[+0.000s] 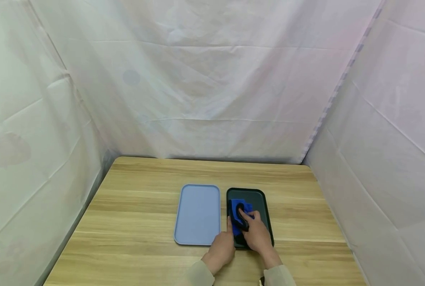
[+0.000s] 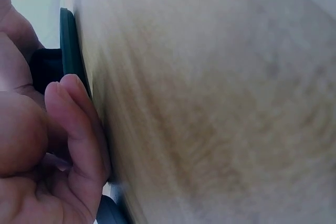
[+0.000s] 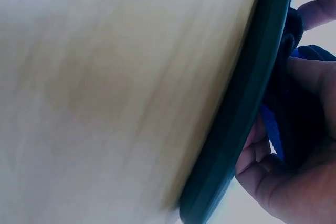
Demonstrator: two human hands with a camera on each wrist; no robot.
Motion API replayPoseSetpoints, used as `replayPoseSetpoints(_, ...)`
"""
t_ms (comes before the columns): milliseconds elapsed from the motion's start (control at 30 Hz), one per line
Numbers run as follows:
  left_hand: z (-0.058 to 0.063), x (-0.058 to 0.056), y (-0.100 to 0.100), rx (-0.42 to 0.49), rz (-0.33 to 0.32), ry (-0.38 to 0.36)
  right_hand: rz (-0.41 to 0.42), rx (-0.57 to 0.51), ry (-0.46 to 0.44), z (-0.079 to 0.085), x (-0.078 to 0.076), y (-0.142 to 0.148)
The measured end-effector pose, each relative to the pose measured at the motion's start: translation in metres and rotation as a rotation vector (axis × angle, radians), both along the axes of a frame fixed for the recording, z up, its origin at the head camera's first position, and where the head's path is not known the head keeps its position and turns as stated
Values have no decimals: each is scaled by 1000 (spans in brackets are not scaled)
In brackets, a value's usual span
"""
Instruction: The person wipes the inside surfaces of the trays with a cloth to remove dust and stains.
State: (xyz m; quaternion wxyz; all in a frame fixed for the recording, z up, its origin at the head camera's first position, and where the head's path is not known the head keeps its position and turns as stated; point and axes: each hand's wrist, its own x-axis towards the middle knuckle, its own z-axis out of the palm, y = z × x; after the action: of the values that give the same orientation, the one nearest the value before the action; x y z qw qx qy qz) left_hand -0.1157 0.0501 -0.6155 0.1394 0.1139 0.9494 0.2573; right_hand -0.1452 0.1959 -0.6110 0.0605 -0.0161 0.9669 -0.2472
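A soft blue-and-black fabric piece (image 1: 235, 231) lies in the dark green tray (image 1: 252, 194); its exact kind is unclear. My right hand (image 1: 257, 234) holds a black part of it, with the index finger on a curved black band. In the right wrist view, fingers of the right hand (image 3: 302, 187) curl about the dark fabric (image 3: 302, 119) beside the tray rim (image 3: 236, 108). My left hand (image 1: 222, 247) stretches its index finger along the fabric's left edge, at the tray's left side. In the left wrist view, the other fingers (image 2: 79, 129) are bent near the tabletop.
A light blue tray (image 1: 198, 214) lies flat just left of the dark green one, with a narrow gap between them. Both are on a wood-grain table (image 1: 134, 222). White cloth curtains (image 1: 212, 87) enclose the table's back and sides.
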Motion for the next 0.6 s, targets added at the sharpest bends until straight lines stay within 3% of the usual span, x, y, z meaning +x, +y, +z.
replayPoseSetpoints(600, 1, 1, 0, -5, 18, 13, -78, 9, -9, 2, 5, 19)
